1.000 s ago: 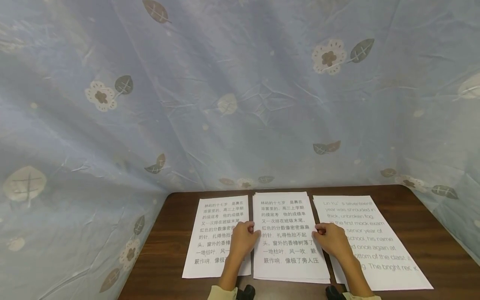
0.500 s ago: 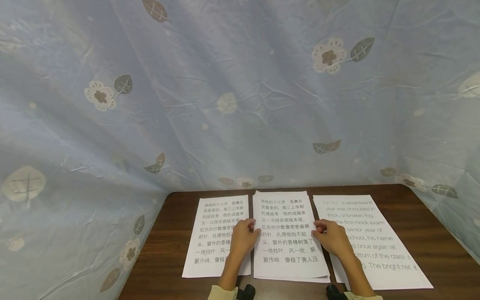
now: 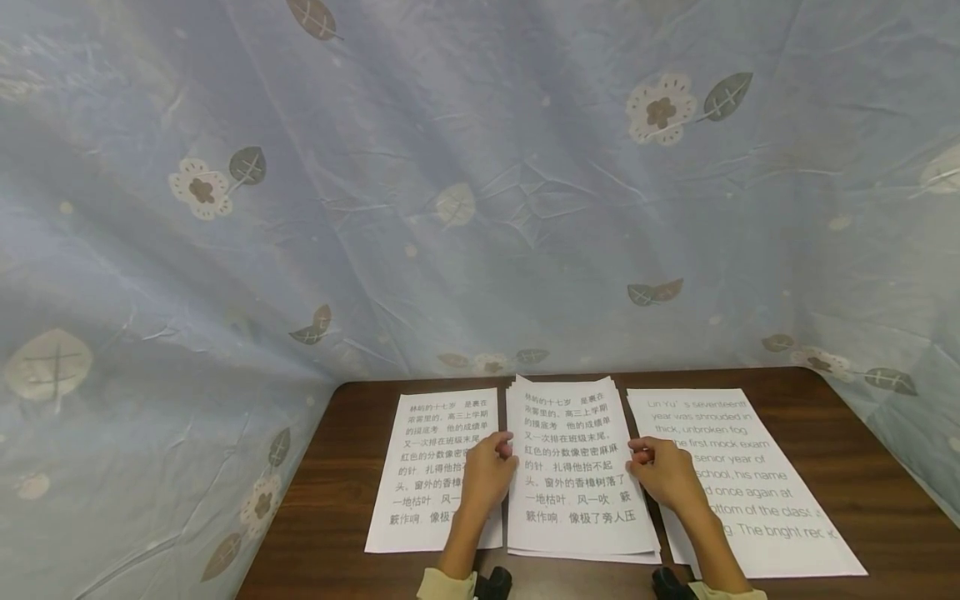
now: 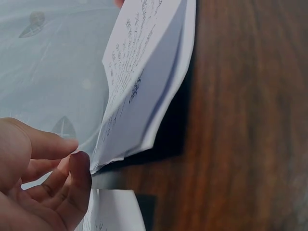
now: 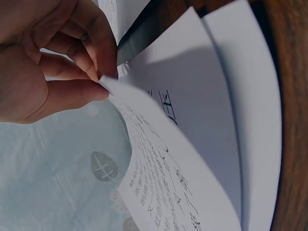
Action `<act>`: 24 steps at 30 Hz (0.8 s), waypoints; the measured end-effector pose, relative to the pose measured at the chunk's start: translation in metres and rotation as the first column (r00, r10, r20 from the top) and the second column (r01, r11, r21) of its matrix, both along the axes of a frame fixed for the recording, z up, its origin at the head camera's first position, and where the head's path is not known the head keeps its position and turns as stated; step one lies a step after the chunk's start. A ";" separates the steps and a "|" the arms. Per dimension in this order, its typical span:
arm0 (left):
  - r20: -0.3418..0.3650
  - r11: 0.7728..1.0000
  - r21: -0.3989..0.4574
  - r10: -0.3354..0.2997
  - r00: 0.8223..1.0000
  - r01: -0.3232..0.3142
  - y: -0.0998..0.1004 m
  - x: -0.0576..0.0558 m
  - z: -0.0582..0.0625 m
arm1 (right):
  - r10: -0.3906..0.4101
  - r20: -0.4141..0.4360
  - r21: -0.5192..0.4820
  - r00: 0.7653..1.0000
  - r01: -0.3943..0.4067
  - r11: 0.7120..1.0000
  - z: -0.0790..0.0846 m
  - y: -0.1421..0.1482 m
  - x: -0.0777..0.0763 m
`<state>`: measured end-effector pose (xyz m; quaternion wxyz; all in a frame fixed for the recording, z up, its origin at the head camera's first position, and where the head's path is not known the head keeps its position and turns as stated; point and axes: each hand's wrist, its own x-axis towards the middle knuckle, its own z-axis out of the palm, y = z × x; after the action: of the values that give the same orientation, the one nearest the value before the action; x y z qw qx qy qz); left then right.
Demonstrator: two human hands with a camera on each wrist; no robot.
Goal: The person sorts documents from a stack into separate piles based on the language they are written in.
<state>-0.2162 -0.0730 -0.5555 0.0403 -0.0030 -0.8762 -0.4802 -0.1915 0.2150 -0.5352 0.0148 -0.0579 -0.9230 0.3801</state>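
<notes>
A printed sheet of paper point(image 3: 572, 479) with large Chinese text lies uppermost on the middle paper stack point(image 5: 257, 120). My left hand point(image 3: 486, 475) pinches its left edge between thumb and fingers. At the right edge, my right hand point(image 3: 667, 477) pinches the same sheet between thumb and fingertips. In both wrist views the sheet bows upward, with a gap between it and the papers below. The far edge of the stack looks slightly uneven, with sheet corners sticking out. Part of the neighbouring pages is hidden under my hands and forearms.
Left of the stack lies another Chinese-text page point(image 3: 427, 533), partly under my left forearm. To the right is an English-text page point(image 3: 780, 500). All rest on a dark wooden table point(image 3: 322, 500), backed by a blue leaf-and-flower curtain point(image 3: 480, 275).
Both hands have risen slightly in the head view while keeping their places at the middle stack's sides. The top sheet has shifted and lifted a little, its far corners now uneven against those beneath.
</notes>
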 end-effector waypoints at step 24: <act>0.018 1.000 -0.007 0.024 1.000 -0.024 -0.023 -0.002 0.006 | 0.008 0.003 -0.157 1.000 -0.008 0.988 -0.002 -0.012 0.000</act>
<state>-0.2178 -0.0956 -0.5499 0.0382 0.0118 -0.8782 -0.4766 -0.1914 0.2027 -0.5374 0.0072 -0.0558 -0.8904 0.4517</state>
